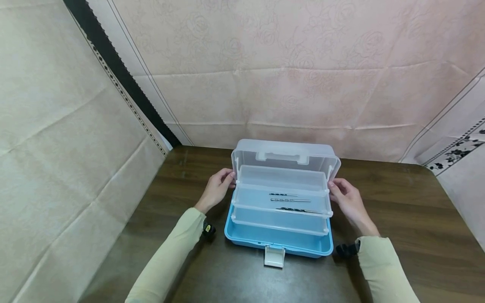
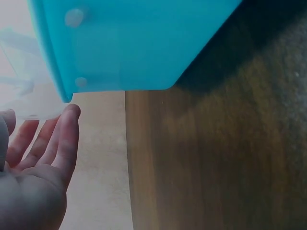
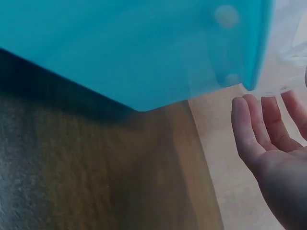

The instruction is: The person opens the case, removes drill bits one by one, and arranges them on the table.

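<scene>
A light-blue plastic toolbox (image 1: pixel 280 248) stands on the table with its clear lid (image 1: pixel 282 148) raised and its clear stepped trays (image 1: pixel 282 179) spread out. Three drill bits (image 1: pixel 295 209) lie in the trays, one of them silvery and two with dark flutes. At the lid's left side, my left hand (image 1: pixel 218 188) holds the lower edge between thumb and fingers. My right hand (image 1: pixel 348 200) does likewise on the right. The wrist views show fingertips behind the lid, close to the blue rim; the thumbs are mostly out of frame.
The white latch (image 1: pixel 274 257) hangs down at the box's front. Brown wooden table (image 1: pixel 409 219) surrounds the box. Patterned pale cloth (image 1: pixel 288 97) rises along the back, with more cloth (image 1: pixel 75 181) at the left.
</scene>
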### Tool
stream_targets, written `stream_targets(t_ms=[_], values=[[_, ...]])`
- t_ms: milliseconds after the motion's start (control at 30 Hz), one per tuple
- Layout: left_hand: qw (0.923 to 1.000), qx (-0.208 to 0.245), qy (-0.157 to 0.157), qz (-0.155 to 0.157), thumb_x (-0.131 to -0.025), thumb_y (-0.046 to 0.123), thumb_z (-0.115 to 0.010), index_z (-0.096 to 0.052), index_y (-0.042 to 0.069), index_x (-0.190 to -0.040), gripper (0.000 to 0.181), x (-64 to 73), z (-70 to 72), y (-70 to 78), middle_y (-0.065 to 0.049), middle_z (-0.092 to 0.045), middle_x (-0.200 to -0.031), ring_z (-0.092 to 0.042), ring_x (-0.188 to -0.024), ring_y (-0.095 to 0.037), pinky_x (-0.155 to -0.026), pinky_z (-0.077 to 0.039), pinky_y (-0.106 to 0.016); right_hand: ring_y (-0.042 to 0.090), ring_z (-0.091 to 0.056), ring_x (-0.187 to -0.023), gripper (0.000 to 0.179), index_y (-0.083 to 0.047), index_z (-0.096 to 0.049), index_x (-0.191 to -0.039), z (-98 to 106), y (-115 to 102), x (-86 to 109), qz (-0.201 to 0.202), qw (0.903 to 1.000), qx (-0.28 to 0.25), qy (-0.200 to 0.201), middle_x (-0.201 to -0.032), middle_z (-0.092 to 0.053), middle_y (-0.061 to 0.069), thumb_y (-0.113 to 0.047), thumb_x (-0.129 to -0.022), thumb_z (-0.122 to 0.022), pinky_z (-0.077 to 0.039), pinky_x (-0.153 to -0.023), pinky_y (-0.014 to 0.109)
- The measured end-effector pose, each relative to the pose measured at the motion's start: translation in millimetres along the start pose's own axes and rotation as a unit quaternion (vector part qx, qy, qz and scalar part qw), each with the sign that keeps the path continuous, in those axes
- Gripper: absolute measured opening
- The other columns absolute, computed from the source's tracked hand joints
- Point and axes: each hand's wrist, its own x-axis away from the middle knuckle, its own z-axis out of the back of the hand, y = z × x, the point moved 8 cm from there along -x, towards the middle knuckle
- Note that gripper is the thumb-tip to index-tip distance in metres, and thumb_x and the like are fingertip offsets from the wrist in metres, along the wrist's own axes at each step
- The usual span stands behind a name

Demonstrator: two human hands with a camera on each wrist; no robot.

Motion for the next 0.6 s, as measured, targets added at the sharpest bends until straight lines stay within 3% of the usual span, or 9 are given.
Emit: stream_targets(t_ms=[367,600], values=[[0.9993,0.032,-0.007,0.016,-0.105,0.01,-0.052,-0.058,-0.004,-0.127,0.027,-5.9,-3.0,-6.0,-0.022,-0.062,-0.115,-0.066,-0.102,-0.035,-0.092,-0.054,-0.046,0.001,-0.055,-0.108,0.052,0.005,-0.045,-0.138,-4.0,4.8,-0.1,-0.001,1.0,-0.005,-0.001,-0.137,-0.05,0.025,-0.037,-0.107,-0.045,-0.05,-0.086,0.016],[0.9996,0.013,-0.01,0.021,-0.104,0.007,-0.054,-0.058,0.001,-0.126,0.024,-7.5,-4.7,-6.7,-0.017,-0.063,-0.115,-0.068,-0.1,-0.026,-0.089,-0.056,-0.039,0.009,-0.054,-0.106,0.043,0.004,-0.046,-0.138,-2.7,5.7,-2.3,0.008,0.9997,0.021,0.01,-0.133,-0.053,0.022,-0.026,-0.108,-0.047,-0.048,-0.084,0.013]])
